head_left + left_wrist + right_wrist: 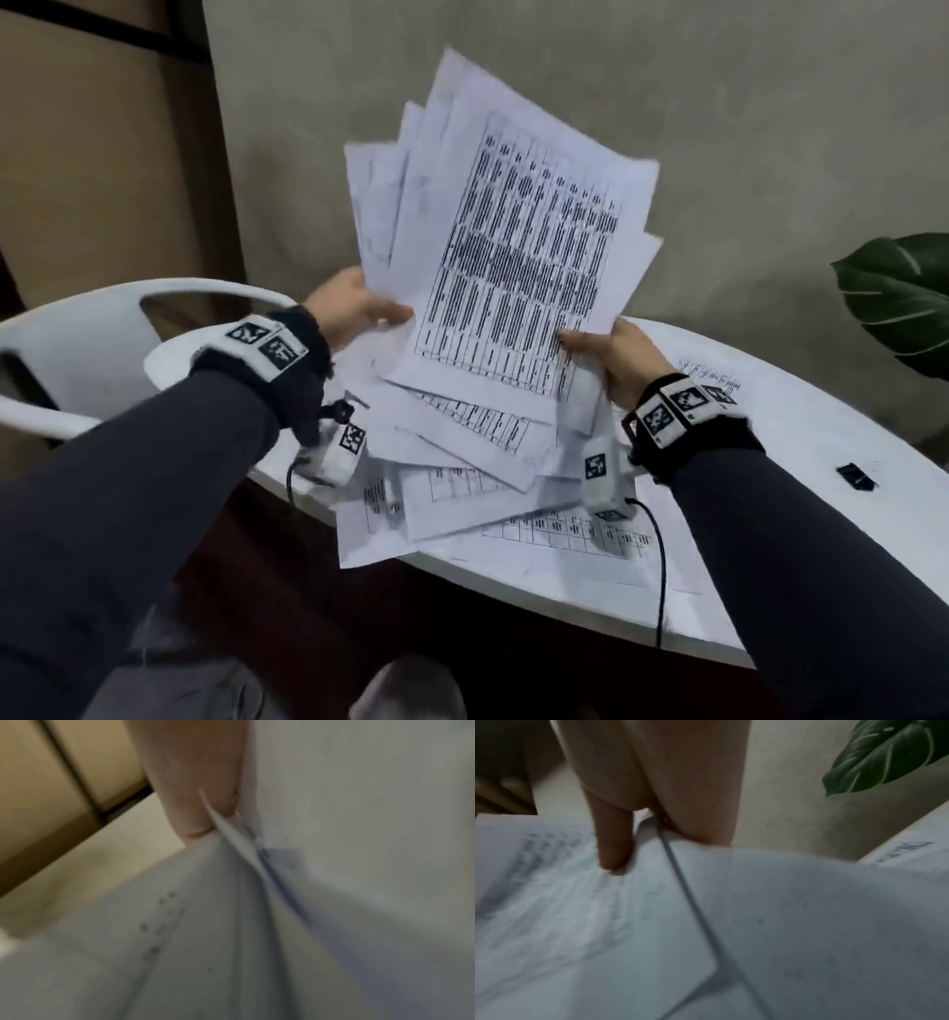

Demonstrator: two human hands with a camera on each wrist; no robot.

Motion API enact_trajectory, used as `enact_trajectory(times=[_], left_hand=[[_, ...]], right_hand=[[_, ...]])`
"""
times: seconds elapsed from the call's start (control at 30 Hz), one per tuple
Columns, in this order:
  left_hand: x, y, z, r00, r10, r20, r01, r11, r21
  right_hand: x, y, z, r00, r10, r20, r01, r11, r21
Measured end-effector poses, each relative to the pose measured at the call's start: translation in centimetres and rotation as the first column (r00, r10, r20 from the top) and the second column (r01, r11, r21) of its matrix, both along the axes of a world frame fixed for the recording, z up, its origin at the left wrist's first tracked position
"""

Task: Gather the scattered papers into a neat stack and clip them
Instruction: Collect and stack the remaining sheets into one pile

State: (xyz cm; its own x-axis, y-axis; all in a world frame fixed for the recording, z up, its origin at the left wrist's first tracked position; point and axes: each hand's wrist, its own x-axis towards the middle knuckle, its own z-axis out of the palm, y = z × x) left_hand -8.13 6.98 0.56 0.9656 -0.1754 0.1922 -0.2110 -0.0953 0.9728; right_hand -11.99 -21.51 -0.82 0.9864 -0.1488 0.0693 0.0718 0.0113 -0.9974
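a: head view, near first: papers on the table (554, 545) lie overlapped at the near edge of the white table (821, 437), a few corners hanging past the rim. one more sheet (711, 377) sits apart, further back on the right.

b: and the bunch in hand?

a: held bundle (508, 231) is up off the table, fanned, edges nowhere near flush. left hand (349, 306) pinches its lower left edge, thumb on the printed face. right hand (611, 354) pinches the lower right corner the same way.

b: wrist cams agree?

a: yes. left wrist shows a finger (195, 780) pressed against sheet edges, right wrist shows a thumb (614, 841) flat on the top page. both blurred, so i can't count sheets.

b: handling?

a: my read: light, floppy, sheets slide on each other. pinching only the bottom lets the top droop and fan. better to hold both long sides loosely and tap the bottom edge on the table to square it.

b: clip?

a: small black clip (855, 475) on the table, right of the right wrist, well apart from the papers. untouched.

b: further back?

a: white chair (77, 339) at left, green leaf (904, 298) at right, wall behind.

b: risk?

a: loose sheets at the rim could slip off.
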Motion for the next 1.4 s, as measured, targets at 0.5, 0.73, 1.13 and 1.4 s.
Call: enact_trajectory(times=[0.5,0.73,1.13,1.4], left_hand=[[-2.9,-4.1,2.4,0.986,0.080,0.148,-0.076,0.996,-0.036],[-3.3,-5.1,2.2,0.988,0.110,0.109,-0.060,0.919,-0.389],[-2.2,-5.0,-0.6,0.971,0.223,0.088,-0.216,0.973,-0.084],[3.7,7.6,-2.8,0.891,0.381,-0.249,-0.247,0.864,0.439]], right_hand=[[-2.6,1.6,3.3,0.922,-0.150,0.358,0.185,0.981,-0.065],[-1.9,1.7,3.8,0.919,-0.204,0.339,0.213,0.977,0.010],[-1.8,1.9,2.2,0.978,-0.152,0.142,0.176,0.970,-0.170],[0.0,-2.3,-0.2,0.912,-0.215,-0.348,-0.246,0.393,-0.886]])
